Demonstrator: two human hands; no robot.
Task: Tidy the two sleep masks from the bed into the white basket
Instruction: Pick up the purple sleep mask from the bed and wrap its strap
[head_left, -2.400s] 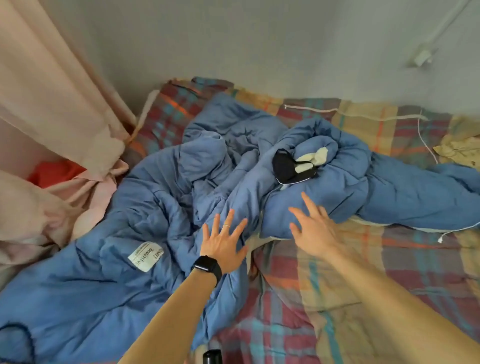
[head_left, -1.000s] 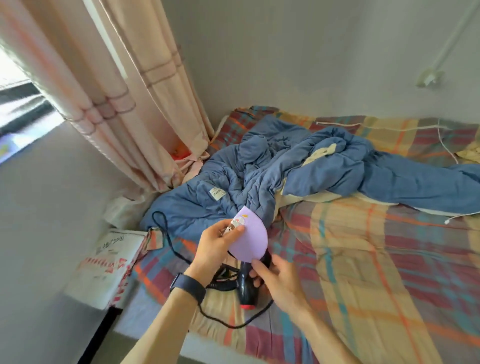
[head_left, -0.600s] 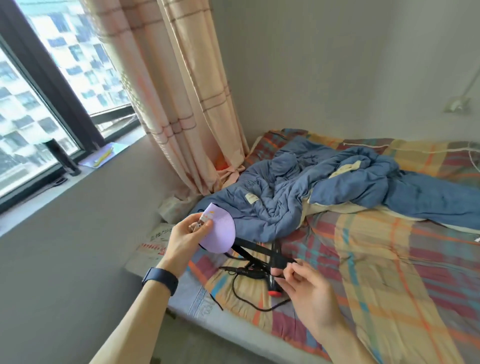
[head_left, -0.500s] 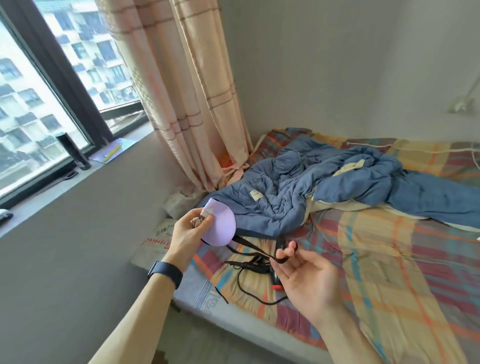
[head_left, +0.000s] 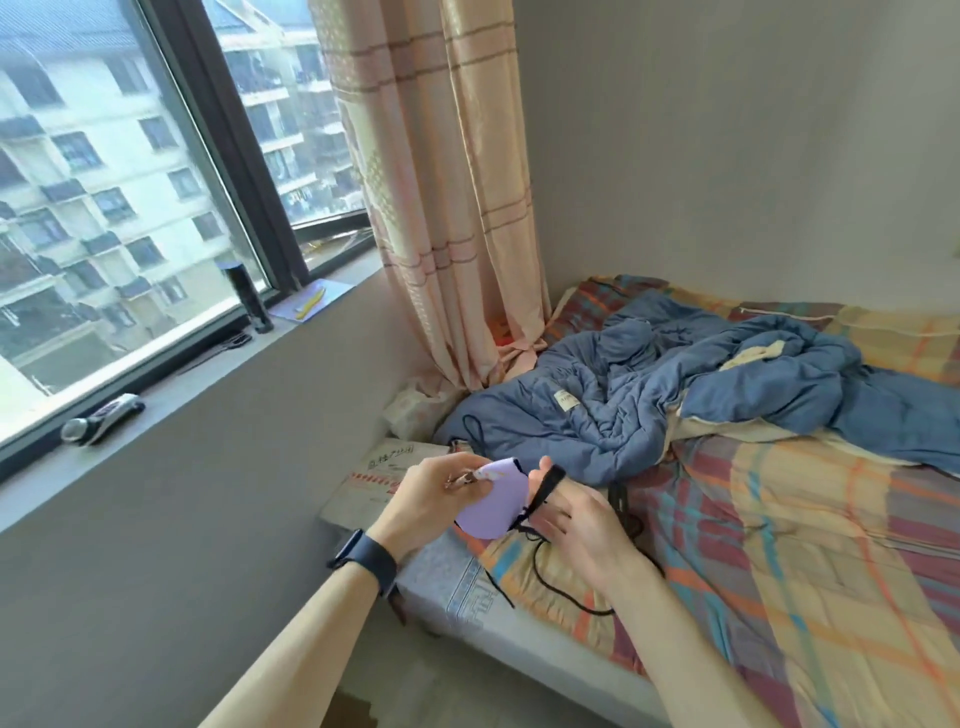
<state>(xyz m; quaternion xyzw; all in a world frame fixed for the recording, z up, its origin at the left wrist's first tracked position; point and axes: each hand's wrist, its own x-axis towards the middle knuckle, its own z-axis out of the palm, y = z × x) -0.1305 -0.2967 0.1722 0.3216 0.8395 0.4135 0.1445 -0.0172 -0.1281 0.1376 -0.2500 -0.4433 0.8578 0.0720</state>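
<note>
Lilac sleep mask (head_left: 491, 500): held above the near corner of the bed (head_left: 779, 545), pinched at its upper edge by the left hand (head_left: 431, 501), fingers closed on it. Black strap (head_left: 545, 486): looped over the fingers of the right hand (head_left: 576, 525), which is spread, palm half open (no firm grasp visible). Second mask: not discernible. White basket: not seen in this view. Black cord (head_left: 566, 592): trails over the plaid sheet under the hands. Blue quilt (head_left: 675, 405): rumpled behind, near the curtain (head_left: 441, 208). Printed box (head_left: 374, 480): beside the mattress, partly hidden by the left hand. Windowsill (head_left: 171, 384): dark bottle (head_left: 249, 299), remote-like device (head_left: 101, 418). Dark wristband (head_left: 366, 558): left wrist.
</note>
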